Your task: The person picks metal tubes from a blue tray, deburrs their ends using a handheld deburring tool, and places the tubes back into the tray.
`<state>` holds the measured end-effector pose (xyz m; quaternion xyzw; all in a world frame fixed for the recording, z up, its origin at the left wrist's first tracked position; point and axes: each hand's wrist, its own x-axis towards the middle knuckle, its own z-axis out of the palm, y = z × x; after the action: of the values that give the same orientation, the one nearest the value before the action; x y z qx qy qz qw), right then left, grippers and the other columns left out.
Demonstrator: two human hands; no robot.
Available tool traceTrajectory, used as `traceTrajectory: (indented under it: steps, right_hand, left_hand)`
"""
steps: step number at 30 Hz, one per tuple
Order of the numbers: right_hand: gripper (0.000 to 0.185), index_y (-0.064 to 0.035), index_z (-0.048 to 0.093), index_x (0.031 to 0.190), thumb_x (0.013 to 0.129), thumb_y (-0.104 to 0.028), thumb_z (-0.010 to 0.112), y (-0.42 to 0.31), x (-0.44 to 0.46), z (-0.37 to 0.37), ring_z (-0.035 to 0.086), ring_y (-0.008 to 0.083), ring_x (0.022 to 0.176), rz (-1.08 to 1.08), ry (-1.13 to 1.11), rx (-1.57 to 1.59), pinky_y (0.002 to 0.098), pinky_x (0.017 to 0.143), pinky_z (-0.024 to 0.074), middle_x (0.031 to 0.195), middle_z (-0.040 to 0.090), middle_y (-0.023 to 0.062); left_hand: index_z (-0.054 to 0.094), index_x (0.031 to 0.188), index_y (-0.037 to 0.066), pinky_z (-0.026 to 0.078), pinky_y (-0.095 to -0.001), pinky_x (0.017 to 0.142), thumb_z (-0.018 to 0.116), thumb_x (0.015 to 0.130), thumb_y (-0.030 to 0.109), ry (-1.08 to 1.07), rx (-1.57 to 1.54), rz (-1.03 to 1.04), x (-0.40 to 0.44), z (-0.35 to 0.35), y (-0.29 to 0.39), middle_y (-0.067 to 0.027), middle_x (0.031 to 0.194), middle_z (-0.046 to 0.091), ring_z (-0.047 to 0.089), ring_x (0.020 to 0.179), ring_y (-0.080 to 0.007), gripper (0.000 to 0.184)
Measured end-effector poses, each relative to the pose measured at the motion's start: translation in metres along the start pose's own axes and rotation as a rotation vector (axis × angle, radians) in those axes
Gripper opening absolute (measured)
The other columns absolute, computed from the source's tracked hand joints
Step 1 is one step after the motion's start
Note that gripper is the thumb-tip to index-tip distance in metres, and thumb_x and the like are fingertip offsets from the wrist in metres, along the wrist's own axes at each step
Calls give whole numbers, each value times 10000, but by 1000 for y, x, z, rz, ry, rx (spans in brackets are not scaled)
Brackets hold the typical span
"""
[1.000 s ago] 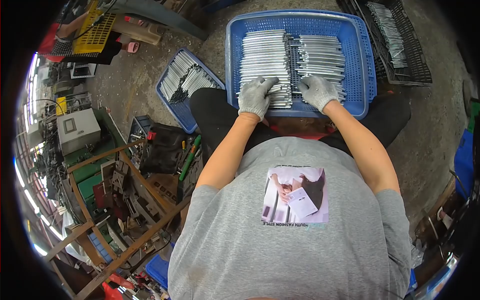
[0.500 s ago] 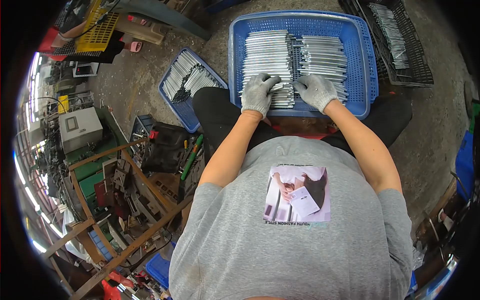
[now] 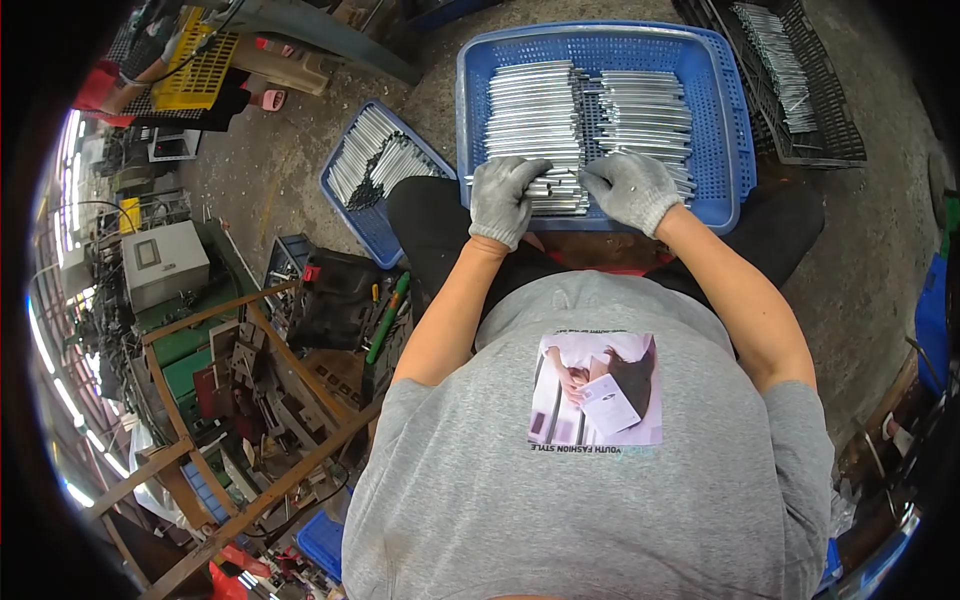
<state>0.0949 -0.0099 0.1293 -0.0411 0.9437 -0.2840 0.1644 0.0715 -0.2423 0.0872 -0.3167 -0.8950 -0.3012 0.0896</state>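
1. A worker's gloved left hand reaches over the near left corner of a blue basket, fingers curled nearly closed on a few metal rods, whose ends show past the fingertips.
2. The gloved right hand is at the near end of the right row, close to the basket's near edge, fingers bent and thumb pointing toward the left hand; whether it grips a rod cannot be told.
3. Inside the basket, the left row lies toward the left edge and the right row toward the right, a narrow gap between them, their rods roughly parallel to the near edge.
4. Just beyond the basket's left edge, a smaller blue tray sits angled on the floor, filled with more rods.
5. Near the basket's far right corner, a black crate carries another batch of rods.
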Motion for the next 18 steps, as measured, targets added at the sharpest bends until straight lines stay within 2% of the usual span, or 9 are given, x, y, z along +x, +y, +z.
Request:
traceTrajectory:
  steps: [4,6,9,13,15,18]
  right_hand:
    - [326,-143,804,942,961,-400,604,-9,-7,-16,735,360,889,-52,-20,48,470,823,577,922,763,148]
    - [332,-138,804,938,960,-403,605,-11,-5,-21,736,357,884,-26,-50,51,468,821,576,925,762,149]
    - [321,-143,805,936,953,-396,608,-3,-2,-15,736,354,887,10,-21,106,466,820,575,928,764,138]
    - [299,-149,806,930,941,-379,615,-1,-7,-4,733,355,890,-35,-54,54,465,821,575,926,764,123]
    - [294,-149,805,925,938,-373,615,-3,-10,-4,731,357,881,-49,-71,46,465,817,576,918,763,119]
    - [290,-147,800,907,933,-363,609,-7,-11,-14,727,368,862,-111,-46,97,463,796,577,905,757,129]
  left_hand:
    - [744,1105,163,467,-433,889,634,693,-44,18,47,0,-1,-7,7,-41,962,693,638,968,-288,474]
    - [759,1090,143,470,-420,888,620,726,-32,-32,81,10,1,-13,10,-49,975,714,636,968,-298,426]
    - [754,1102,141,454,-416,918,610,713,-44,-49,41,62,1,-19,11,-39,991,715,630,994,-290,454]
    - [747,1089,165,451,-421,901,629,706,-36,-27,21,77,-3,-17,8,-21,946,691,630,961,-270,448]
    - [754,1106,146,449,-414,932,615,727,-24,-47,24,54,-5,-17,7,-32,1003,723,633,996,-284,438]
    - [762,1096,147,452,-412,932,638,755,10,-43,29,64,-4,-18,5,-33,994,724,640,989,-282,388]
